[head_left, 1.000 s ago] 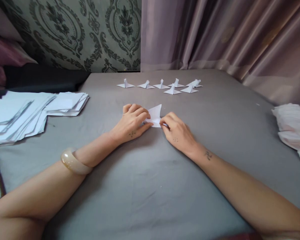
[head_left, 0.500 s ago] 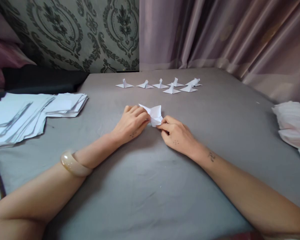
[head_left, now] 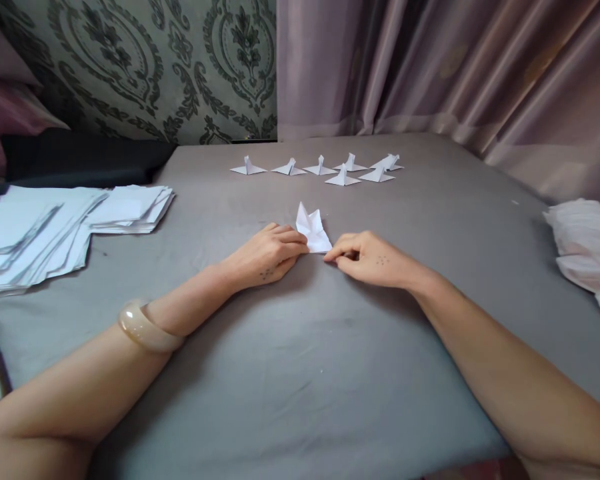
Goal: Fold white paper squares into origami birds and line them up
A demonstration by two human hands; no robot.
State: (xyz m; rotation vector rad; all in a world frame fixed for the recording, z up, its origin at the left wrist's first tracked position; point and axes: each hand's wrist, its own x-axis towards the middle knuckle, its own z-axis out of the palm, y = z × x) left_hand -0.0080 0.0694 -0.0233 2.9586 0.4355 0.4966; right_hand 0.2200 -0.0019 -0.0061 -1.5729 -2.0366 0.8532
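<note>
A small sheet of folded white paper [head_left: 314,230] stands partly raised on the grey cloth, its creased points facing away from me. My left hand [head_left: 275,252] is closed on its lower left edge, fingertips pressed together there. My right hand [head_left: 363,257] pinches the lower right corner between thumb and forefinger. The fingertips partly hide both lower corners. Beyond the hands, several folded paper birds [head_left: 343,175] sit in a loose cluster, wings spread flat and middles upright.
Stacks of white paper [head_left: 75,227] lie on the left side of the grey cloth-covered surface [head_left: 300,373]. Behind them is a black cloth [head_left: 90,157]. A white bundle [head_left: 583,247] rests at the right edge. Curtains [head_left: 380,67] and a patterned wall [head_left: 180,67] border the back.
The folded paper has turned and its points now face away. My right hand has shifted slightly right to its lower right corner; my left hand has moved slightly down.
</note>
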